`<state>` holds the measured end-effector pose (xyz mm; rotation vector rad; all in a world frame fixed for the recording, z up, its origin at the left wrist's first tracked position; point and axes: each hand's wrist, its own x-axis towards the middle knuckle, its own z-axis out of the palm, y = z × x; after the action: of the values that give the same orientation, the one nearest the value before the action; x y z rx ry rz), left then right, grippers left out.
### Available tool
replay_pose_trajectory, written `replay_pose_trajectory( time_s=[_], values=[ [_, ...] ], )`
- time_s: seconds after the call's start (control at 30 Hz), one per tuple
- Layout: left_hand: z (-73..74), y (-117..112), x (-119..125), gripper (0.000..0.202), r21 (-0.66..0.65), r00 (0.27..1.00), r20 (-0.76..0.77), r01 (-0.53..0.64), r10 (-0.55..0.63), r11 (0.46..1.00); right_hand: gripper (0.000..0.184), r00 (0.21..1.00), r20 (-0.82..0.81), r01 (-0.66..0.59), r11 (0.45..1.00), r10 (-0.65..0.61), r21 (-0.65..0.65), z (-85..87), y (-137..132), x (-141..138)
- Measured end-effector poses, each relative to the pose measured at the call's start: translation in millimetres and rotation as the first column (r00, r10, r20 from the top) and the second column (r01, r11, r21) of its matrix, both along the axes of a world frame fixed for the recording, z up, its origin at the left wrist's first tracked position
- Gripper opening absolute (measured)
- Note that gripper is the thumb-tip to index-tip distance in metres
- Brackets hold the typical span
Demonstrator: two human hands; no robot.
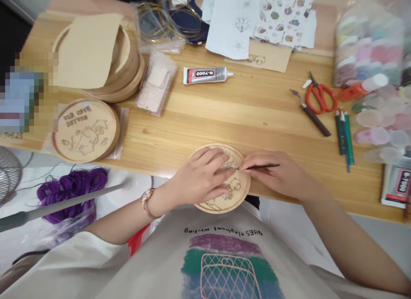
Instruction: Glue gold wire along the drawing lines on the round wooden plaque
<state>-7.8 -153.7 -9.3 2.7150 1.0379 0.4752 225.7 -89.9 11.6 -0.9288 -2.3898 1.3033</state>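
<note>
A round wooden plaque (221,203) with a raised rim and line drawings of small figures rests at the table's front edge, close to my body. My left hand (205,174) lies across its left side, fingers stretched out over the surface and covering part of the drawing. At its right rim, my right hand (276,172) pinches a slim tool with a dark handle (265,166), which looks like a fine paintbrush. The tool's thin tip points left over the plaque, close to my left fingers; the exact contact is too small to tell.
Another drawn plaque (85,134) and stacked wooden rounds (128,55) stand left. A glue tube (205,75) lies ahead. Red-handled scissors (321,97), a brown-handled palette knife (313,117), pencils (345,136) and small paint pots (369,119) are right. Papers (227,25) lie at the back.
</note>
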Motion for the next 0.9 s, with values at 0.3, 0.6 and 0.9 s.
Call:
replay_pose_trajectory(
  time_s=[0.3, 0.6, 0.9],
  values=[
    [-0.9, 0.2, 0.3, 0.045, 0.005, 1.000, -0.003, -0.006, 0.006, 1.000, 0.011, 0.996, -0.050, 0.061, 0.987, -0.069, -0.150, -6.0, 2.2, 3.1],
    [1.0, -0.4, 0.2, 0.047, -0.007, 1.000, -0.018, 0.004, -0.005, 1.000, 0.013, 0.998, -0.038, 0.049, 0.977, -0.058, -0.206, -6.0, 5.3, 2.6],
    [1.2, 0.5, -0.1, 0.046, -0.026, 1.000, -0.015, 0.006, -0.006, 1.000, 0.014, 1.000, 0.007, -0.007, 0.976, 0.009, -0.217, -1.8, 9.6, 1.4]
  ],
)
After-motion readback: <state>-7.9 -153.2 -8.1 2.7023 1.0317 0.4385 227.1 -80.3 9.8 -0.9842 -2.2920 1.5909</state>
